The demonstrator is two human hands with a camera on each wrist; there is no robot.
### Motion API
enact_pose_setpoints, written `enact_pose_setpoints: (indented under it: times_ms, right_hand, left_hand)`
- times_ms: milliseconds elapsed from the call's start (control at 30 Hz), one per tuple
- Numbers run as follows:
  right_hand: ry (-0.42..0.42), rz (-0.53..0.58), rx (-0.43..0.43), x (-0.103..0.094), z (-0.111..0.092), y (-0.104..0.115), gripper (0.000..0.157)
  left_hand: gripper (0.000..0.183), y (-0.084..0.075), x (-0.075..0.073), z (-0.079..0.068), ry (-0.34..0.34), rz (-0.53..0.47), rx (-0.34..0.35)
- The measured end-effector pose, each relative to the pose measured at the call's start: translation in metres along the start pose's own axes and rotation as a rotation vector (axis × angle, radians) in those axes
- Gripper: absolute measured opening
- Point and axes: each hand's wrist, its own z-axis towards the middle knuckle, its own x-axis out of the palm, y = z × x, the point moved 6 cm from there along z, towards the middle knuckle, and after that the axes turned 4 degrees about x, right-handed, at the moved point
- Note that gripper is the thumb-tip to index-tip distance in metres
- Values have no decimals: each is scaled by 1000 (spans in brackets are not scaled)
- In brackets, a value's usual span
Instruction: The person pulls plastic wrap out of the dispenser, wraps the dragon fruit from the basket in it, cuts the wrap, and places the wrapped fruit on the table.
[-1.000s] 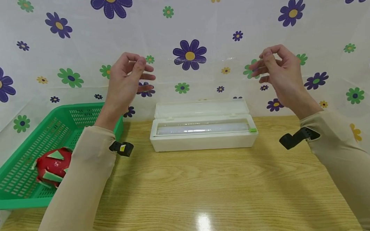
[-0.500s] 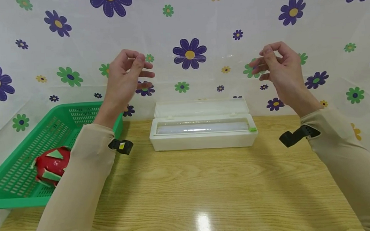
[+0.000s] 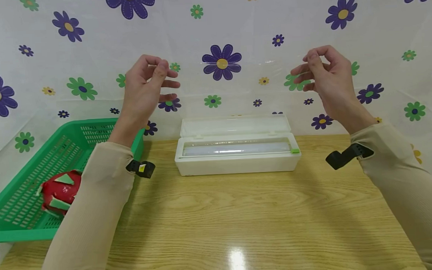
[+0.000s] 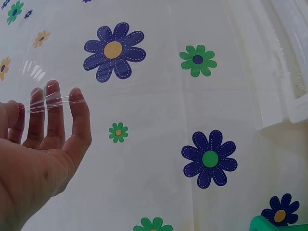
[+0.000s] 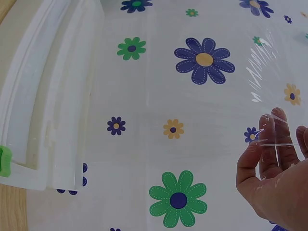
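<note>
Both hands are raised above the white cling film box [image 3: 238, 165]. Between thumb and index finger, my left hand [image 3: 145, 83] pinches one end of a clear sheet of cling film [image 4: 34, 71]. My right hand [image 3: 330, 74] pinches the other end the same way. The remaining fingers of each hand are spread, and film creases run across them in the wrist views. Only glints give the transparent sheet away, so its lower edge is hard to see. Behind it the box stands with its lid [image 3: 235, 126] up and a film roll [image 3: 235, 149] inside.
A green plastic basket [image 3: 19, 235] stands at the left, partly hidden by the left forearm. In it lies a red dragon fruit [image 3: 62, 188] with green scales. A green slider [image 3: 294, 151] sits at the box's right end. Behind everything hangs a flowered sheet [image 3: 247, 27].
Both hands have risen slightly, pinching the cling film at about the same spacing. The box and the basket stay where they were.
</note>
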Motion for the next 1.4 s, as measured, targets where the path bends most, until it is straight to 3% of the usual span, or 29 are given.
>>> enact_pose_setpoints:
  times_ms: [1400]
  right_hand:
    - [2, 55, -42, 1, 2, 14, 17]
  left_hand:
    - [25, -11, -1, 8, -41, 70, 26]
